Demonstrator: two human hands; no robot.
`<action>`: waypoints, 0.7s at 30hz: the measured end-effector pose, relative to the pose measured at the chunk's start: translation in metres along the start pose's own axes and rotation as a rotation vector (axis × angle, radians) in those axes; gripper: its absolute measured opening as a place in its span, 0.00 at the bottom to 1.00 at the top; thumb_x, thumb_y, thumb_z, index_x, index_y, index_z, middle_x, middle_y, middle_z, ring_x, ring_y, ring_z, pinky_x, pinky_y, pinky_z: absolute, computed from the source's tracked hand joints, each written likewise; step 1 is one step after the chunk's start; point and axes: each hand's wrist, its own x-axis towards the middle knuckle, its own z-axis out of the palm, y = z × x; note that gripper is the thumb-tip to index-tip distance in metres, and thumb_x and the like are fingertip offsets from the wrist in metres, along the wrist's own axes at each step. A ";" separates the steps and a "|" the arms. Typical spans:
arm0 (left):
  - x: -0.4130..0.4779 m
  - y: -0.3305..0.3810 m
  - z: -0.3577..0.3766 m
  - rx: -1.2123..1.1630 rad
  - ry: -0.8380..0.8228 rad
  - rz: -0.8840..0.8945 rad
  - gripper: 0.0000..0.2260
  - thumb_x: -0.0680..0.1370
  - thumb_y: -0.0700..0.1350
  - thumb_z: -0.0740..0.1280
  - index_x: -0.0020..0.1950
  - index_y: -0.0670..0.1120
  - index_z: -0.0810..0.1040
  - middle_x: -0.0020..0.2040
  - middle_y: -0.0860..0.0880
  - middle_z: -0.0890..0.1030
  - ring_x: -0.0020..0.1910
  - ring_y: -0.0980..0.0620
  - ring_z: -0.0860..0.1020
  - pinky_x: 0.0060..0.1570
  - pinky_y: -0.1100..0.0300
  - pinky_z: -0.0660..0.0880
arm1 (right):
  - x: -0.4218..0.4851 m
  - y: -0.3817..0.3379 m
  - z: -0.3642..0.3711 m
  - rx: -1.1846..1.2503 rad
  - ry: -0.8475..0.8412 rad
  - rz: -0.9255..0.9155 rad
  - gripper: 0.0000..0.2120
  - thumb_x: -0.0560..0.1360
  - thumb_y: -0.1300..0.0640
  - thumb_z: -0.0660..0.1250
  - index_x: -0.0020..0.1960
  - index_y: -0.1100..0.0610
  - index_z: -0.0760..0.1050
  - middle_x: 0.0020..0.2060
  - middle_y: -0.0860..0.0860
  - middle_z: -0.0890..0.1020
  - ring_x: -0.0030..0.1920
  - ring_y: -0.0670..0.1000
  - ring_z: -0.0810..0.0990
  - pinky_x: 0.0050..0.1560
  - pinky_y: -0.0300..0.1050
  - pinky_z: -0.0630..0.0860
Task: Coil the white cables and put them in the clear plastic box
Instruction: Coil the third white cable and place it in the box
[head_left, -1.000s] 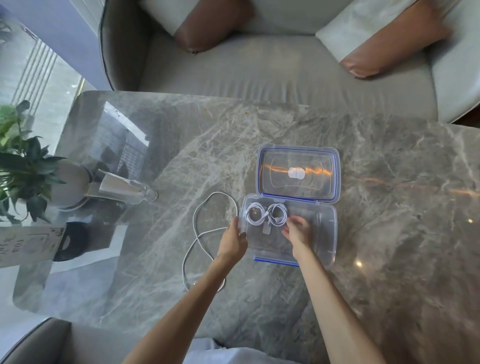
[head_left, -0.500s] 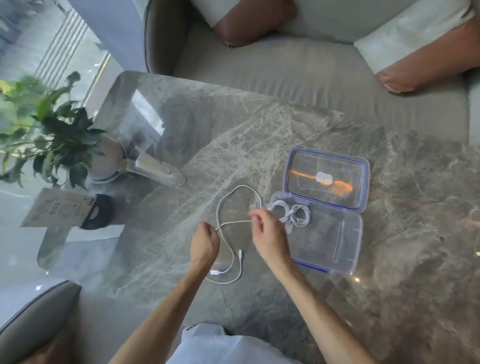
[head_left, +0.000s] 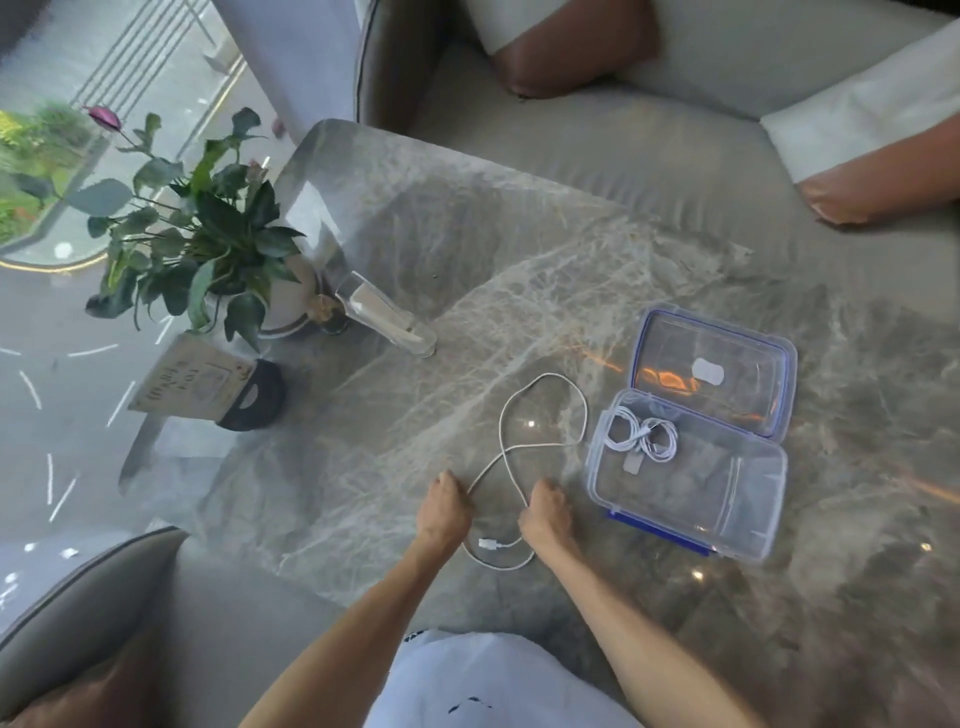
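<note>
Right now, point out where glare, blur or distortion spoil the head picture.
Head view: orange glare streaks the open lid and bright spots dot the marble table; head view, left side: the plant looks smeared; head view: the wide lens bows the table's edges; the loose white cable and the coiled cable in the clear box read clearly.

White cable (head_left: 545, 410), blue-trimmed clear box (head_left: 670, 530), grey veined table (head_left: 467, 249).
</note>
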 end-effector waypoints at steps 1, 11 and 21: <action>-0.004 0.002 -0.005 -0.002 0.018 0.017 0.10 0.78 0.36 0.58 0.59 0.35 0.68 0.60 0.34 0.76 0.58 0.33 0.76 0.55 0.43 0.70 | -0.005 0.005 -0.002 0.048 0.001 -0.008 0.14 0.79 0.62 0.65 0.64 0.61 0.74 0.64 0.59 0.78 0.64 0.60 0.78 0.62 0.49 0.74; -0.109 0.106 -0.109 -0.548 -0.545 0.239 0.31 0.80 0.66 0.53 0.41 0.43 0.83 0.38 0.44 0.87 0.31 0.48 0.84 0.32 0.58 0.81 | -0.121 0.027 -0.139 0.948 0.618 -0.473 0.10 0.73 0.57 0.76 0.44 0.41 0.82 0.41 0.42 0.86 0.42 0.43 0.84 0.45 0.34 0.79; -0.240 0.172 -0.167 -0.834 -0.441 0.590 0.12 0.85 0.42 0.56 0.53 0.38 0.77 0.40 0.41 0.78 0.33 0.48 0.78 0.37 0.56 0.78 | -0.227 0.056 -0.230 0.467 0.904 -1.163 0.12 0.78 0.61 0.68 0.60 0.55 0.82 0.60 0.46 0.83 0.66 0.45 0.78 0.67 0.40 0.71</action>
